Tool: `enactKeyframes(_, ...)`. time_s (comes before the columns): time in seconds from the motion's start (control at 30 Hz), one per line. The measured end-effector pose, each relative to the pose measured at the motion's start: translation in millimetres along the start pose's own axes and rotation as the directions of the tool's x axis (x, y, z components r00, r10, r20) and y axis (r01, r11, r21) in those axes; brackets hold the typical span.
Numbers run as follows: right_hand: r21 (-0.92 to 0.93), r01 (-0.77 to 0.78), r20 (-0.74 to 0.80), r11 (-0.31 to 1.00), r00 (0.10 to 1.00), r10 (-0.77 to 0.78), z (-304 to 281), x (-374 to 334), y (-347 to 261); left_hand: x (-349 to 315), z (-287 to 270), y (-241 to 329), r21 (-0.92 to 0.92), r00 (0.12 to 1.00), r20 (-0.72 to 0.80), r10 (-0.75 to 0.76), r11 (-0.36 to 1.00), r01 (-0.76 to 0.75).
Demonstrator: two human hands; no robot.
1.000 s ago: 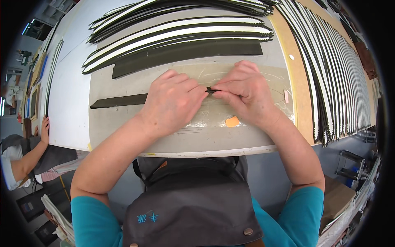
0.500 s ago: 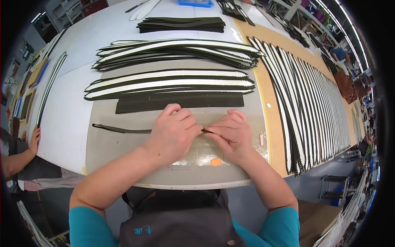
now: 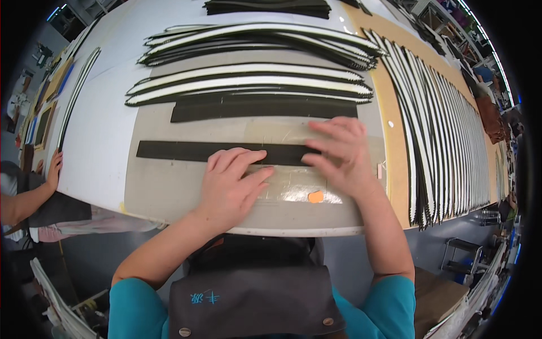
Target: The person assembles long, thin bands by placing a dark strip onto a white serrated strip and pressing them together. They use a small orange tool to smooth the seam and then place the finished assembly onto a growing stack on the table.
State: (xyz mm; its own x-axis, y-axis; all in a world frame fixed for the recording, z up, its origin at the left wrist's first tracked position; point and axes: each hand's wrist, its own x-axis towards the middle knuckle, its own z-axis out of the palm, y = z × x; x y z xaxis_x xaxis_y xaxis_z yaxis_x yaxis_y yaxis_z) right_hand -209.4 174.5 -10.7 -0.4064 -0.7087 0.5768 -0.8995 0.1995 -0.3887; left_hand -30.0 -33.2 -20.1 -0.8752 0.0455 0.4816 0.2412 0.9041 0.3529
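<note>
A dark strip (image 3: 180,150) lies flat and unfolded on the grey mat (image 3: 169,192) in front of me. My left hand (image 3: 231,183) rests at the strip's near edge around its middle, fingers spread, with the fingertips touching it. Over the strip's right end is my right hand (image 3: 344,155), slightly blurred, its fingers apart and the thumb low. Neither hand grips anything that I can see. Just beyond, a wider dark piece (image 3: 259,109) lies partly beneath a row of black-and-white strips (image 3: 243,85).
Behind lies a pile of black-and-white strips (image 3: 254,42), then a dark stack (image 3: 268,8). Many more strips (image 3: 446,135) are fanned out on the right. A small orange piece (image 3: 315,196) sits near my right wrist. At the left edge, another person's hand (image 3: 54,169) touches the table.
The strip, folded narrow and pinched between both hands before, now lies opened flat. My hands have moved apart and their fingers have spread. The view has shifted, so the table appears higher.
</note>
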Motion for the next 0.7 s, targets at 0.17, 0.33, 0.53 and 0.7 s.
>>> enactKeyframes(0.17,0.003,-0.17,-0.048,0.985,0.984,0.17,2,-7,17,-4,-3,-5,-0.035,0.991,-0.123,-0.053,0.998,0.049)
enactKeyframes(0.33,0.026,-0.187,-0.02,0.982,0.982,0.187,0,-5,19,1,1,-7,-0.048,0.991,-0.119,-0.069,0.997,0.063)
enactKeyframes(0.53,0.014,-0.119,0.04,0.993,0.992,0.118,-4,-1,12,3,-2,-6,-0.104,0.997,-0.05,-0.055,0.993,0.049)
enactKeyframes(0.7,0.001,-0.146,0.126,0.989,0.981,0.145,-7,2,2,34,-6,-12,-0.14,0.997,0.052,-0.057,0.988,0.064)
